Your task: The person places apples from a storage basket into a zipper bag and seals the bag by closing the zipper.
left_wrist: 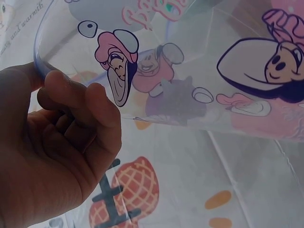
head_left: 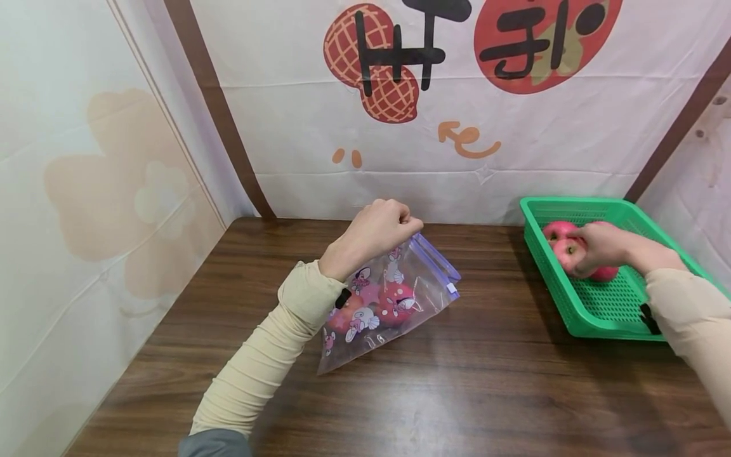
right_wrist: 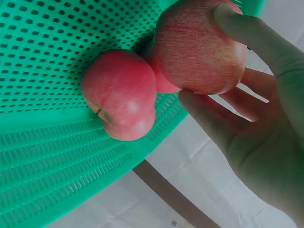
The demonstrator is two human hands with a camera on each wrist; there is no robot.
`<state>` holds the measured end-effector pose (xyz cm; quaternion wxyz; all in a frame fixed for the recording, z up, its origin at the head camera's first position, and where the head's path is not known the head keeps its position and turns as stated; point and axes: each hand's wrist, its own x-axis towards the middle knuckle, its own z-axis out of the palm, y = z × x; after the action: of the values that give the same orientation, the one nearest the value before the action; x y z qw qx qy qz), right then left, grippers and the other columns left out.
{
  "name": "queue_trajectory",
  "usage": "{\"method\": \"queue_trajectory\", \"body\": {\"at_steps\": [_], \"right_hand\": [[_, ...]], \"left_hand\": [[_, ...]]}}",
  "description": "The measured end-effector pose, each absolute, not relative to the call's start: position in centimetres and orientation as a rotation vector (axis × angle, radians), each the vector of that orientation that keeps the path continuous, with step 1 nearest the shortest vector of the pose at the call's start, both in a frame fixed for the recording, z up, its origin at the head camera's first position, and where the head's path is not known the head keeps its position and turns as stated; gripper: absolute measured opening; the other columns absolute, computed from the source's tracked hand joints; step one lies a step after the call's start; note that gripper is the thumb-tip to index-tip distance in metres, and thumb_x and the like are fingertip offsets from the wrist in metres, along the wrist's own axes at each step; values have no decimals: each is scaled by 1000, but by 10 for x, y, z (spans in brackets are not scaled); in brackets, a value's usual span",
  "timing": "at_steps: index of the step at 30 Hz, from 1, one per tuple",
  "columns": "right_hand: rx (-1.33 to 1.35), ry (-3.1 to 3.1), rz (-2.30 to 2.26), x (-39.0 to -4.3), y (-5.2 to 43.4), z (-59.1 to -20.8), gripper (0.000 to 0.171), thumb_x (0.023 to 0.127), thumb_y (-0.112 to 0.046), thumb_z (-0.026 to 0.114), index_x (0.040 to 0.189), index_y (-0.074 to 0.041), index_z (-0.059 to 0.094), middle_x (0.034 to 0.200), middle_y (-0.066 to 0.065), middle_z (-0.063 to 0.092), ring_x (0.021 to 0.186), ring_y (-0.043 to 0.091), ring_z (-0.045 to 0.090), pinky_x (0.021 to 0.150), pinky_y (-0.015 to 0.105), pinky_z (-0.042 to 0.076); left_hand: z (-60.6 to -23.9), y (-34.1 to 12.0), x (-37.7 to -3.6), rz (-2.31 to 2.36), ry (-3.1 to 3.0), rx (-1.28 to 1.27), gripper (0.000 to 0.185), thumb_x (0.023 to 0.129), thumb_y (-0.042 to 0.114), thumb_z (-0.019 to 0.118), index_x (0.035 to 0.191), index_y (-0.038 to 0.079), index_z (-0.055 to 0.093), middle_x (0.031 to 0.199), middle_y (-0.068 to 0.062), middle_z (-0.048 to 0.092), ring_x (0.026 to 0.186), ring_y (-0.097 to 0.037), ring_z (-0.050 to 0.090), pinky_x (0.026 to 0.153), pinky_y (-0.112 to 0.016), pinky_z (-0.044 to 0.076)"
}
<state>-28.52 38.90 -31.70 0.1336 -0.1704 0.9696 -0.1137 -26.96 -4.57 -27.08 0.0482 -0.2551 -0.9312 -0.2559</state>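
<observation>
A clear zip bag (head_left: 421, 289) with cartoon prints and a purple zip edge hangs over the left part of the table. My left hand (head_left: 371, 231) pinches the bag's upper edge between thumb and fingers; the bag's wall (left_wrist: 190, 114) spreads beside it in the left wrist view. Reddish round shapes show in the bag's lower part, blurred by the prints. Over at the right, my right hand (head_left: 608, 244) grips a red apple (right_wrist: 197, 47) inside the green basket (head_left: 594, 324). Another apple (right_wrist: 118, 88) lies beside the held one, with more partly hidden behind.
The brown wooden table (head_left: 457, 387) carries both bag and basket. Behind it stands a white cloth backdrop (head_left: 285, 127) with printed pictures and large black characters. A pale cloth with a flower print (head_left: 120, 197) closes off the left side.
</observation>
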Motion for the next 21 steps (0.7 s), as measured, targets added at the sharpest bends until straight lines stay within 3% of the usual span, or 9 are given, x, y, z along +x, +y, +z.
{"method": "queue_trajectory", "body": {"at_steps": [3, 7, 11, 21], "right_hand": [[-515, 2930, -233, -283, 391, -312, 72, 66, -20, 82, 125, 13, 58, 97, 18, 67, 82, 23, 53, 67, 35, 46], [-525, 2993, -216, -281, 393, -306, 80, 68, -24, 84, 130, 16, 52, 118, 31, 63, 99, 35, 59, 75, 44, 51], [-514, 3012, -233, -277, 393, -303, 83, 69, -26, 86, 132, 15, 51, 123, 34, 60, 108, 42, 58, 81, 51, 51], [-475, 3043, -330, -273, 398, -300, 87, 72, -29, 86, 137, 13, 47, 123, 33, 59, 100, 36, 58, 75, 43, 49]], "left_hand": [[-272, -46, -270, -779, -2843, -780, 33, 86, 27, 50, 58, 17, 35, 56, 6, 29, 51, -8, 28, 51, -26, 26], [-273, -46, -271, -778, -2842, -776, 33, 86, 27, 51, 58, 16, 35, 56, 6, 29, 52, -8, 28, 51, -26, 26], [-274, -45, -272, -769, -2829, -789, 34, 86, 27, 51, 58, 16, 36, 56, 6, 29, 51, -8, 28, 51, -26, 26], [-274, -46, -272, -760, -2828, -785, 33, 86, 28, 51, 58, 17, 36, 56, 7, 29, 51, -8, 29, 51, -26, 26]]}}
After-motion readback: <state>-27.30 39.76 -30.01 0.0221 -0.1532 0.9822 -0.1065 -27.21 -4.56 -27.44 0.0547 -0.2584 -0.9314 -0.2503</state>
